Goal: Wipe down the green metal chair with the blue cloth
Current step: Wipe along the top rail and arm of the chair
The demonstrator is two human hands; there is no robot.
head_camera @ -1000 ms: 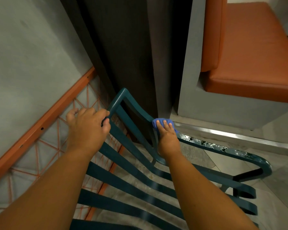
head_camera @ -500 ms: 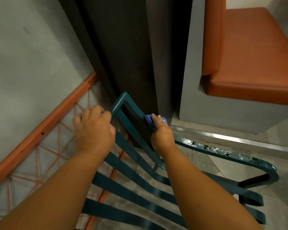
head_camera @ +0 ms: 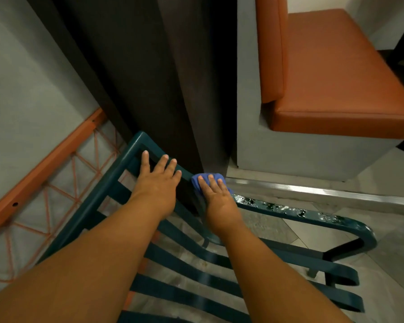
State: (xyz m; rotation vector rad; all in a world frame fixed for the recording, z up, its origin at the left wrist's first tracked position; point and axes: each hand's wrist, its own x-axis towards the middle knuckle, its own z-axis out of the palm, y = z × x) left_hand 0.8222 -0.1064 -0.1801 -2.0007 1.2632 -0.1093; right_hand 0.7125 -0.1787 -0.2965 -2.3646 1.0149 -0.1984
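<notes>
A: Where does your cleaning stand right now?

B: Your right hand (head_camera: 216, 194) presses the blue cloth (head_camera: 205, 179) flat onto the green metal chair (head_camera: 289, 212), where the top rail meets the armrest. Its grip is open, fingers spread over the cloth rather than clutching it. Half a second ago the cloth sat higher along that rail, so you've swept it down toward the armrest.

A: And your other hand?

B: Your left hand (head_camera: 158, 183) had been wrapped round the chair's corner; now it lies flat on the top rail, grip open, only bracing.

A: What does that mean?

B: I'd judge the corner is done and the armrest is next; its paint is chipped and glistening.

A: Room to move?

B: The dark panel (head_camera: 173, 78) stands right behind the rail, tight against your fingertips. Along the armrest it opens toward the floor (head_camera: 383, 229), with the orange bench seat (head_camera: 336, 78) well apart.
</notes>
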